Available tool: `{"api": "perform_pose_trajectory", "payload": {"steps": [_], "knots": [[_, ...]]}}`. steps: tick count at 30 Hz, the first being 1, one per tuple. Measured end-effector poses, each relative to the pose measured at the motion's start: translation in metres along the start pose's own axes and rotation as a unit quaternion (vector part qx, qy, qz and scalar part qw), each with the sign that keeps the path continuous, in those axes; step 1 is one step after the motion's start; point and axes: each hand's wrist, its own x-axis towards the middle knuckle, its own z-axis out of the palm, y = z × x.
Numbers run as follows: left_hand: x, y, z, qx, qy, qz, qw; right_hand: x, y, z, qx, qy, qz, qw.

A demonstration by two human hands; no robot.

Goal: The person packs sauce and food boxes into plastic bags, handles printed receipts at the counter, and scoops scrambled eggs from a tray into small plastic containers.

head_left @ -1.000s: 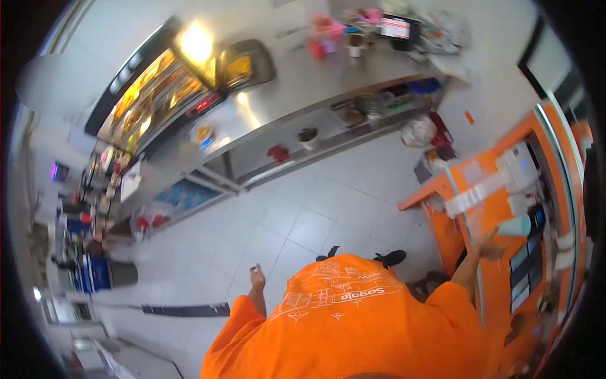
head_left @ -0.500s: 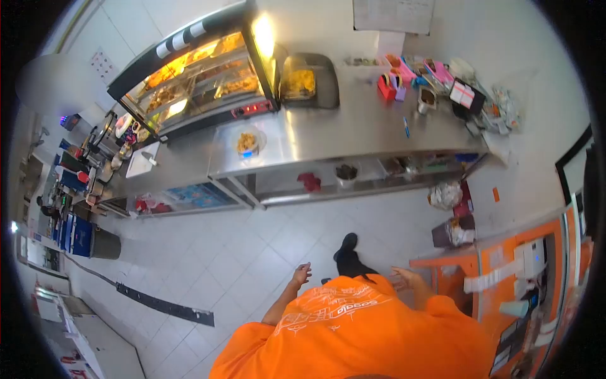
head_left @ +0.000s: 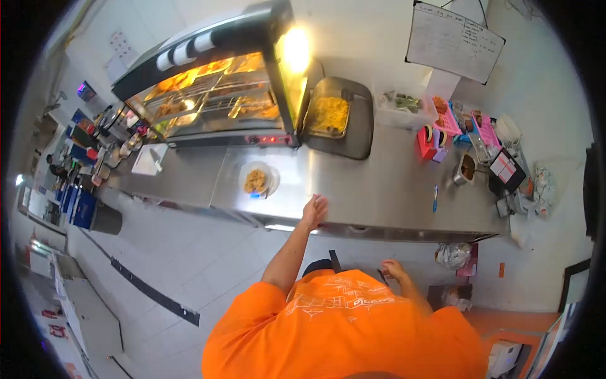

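The round white plate of golden fried food (head_left: pixel 257 180) stands on the long stainless steel counter (head_left: pixel 379 189), just in front of the lit glass display case with trays of fried pieces (head_left: pixel 214 95) and near the front edge of the counter. To the right of the plate, the left hand (head_left: pixel 314 210) is stretched out over the counter edge; its fingers are loosely spread and it holds nothing. It is near the plate but does not touch it, and the plate lies to the left of the hand and a little further from the person. I judge that the step in hand is a reach toward the counter, with no grasp made yet. To take the plate, the hand would need to go left and forward, then close on the rim and keep the plate level so the food does not slide off. Behind the hand, by the wall, lies the dark rectangular metal tray of yellow fries (head_left: pixel 331 114). More to the right, the right hand (head_left: pixel 392 268) hangs low beside the orange shirt (head_left: pixel 341 322), below the counter and well apart from the plate; its fingers look curled, but I cannot tell if they pinch something. A blue pen (head_left: pixel 435 198) lies on the steel further right
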Motion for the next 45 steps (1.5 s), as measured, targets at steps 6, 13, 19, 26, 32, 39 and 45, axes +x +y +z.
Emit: {"api": "perform_pose_trajectory", "payload": {"steps": [6,13,19,26,32,39,45], "knots": [[0.156,0.056,0.062,-0.148,0.095,0.0,0.985,0.029,-0.058,-0.03,0.079,0.054,-0.055,0.994],[0.193,0.112,0.145,-0.2,0.194,0.024,0.96,0.035,0.027,-0.047,0.136,0.168,0.128,0.968],[0.139,0.251,0.248,-0.303,0.028,0.099,0.947,0.033,0.012,-0.05,0.203,0.186,0.147,0.95],[0.236,0.396,0.301,-0.182,-0.159,0.181,0.953,0.046,-0.008,-0.079,0.211,0.186,0.124,0.951],[0.182,0.276,0.351,-0.018,-0.129,0.235,0.963,0.043,0.048,-0.145,0.09,0.177,0.177,0.964],[0.206,-0.004,0.34,0.084,-0.012,-0.048,0.995,0.068,0.124,-0.381,0.139,0.836,-0.055,0.529],[0.129,-0.158,0.457,0.167,0.054,-0.249,0.952,-0.003,-0.089,-0.656,0.115,0.794,-0.281,0.527]]}}
